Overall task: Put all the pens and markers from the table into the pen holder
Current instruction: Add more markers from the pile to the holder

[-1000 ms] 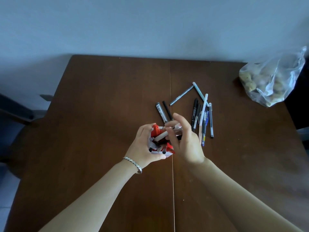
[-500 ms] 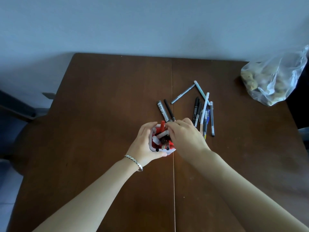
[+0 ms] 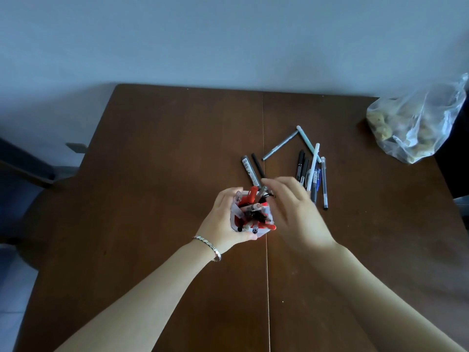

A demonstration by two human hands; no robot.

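L hand [image 3: 223, 222] wraps the pen holder [image 3: 264, 228] from its left side, gripping it, mid-table [image 3: 152, 199]. R hand [image 3: 297, 214] blurred, fingers spread loosely, empty, just right of holder, over the near ends of loose pens. Holder is packed w/ red, black and white pens, count unclear. About 10 pens [image 3: 313, 171] lie loose behind the hands. 1 plastic bag [image 3: 416, 125] at far right corner.
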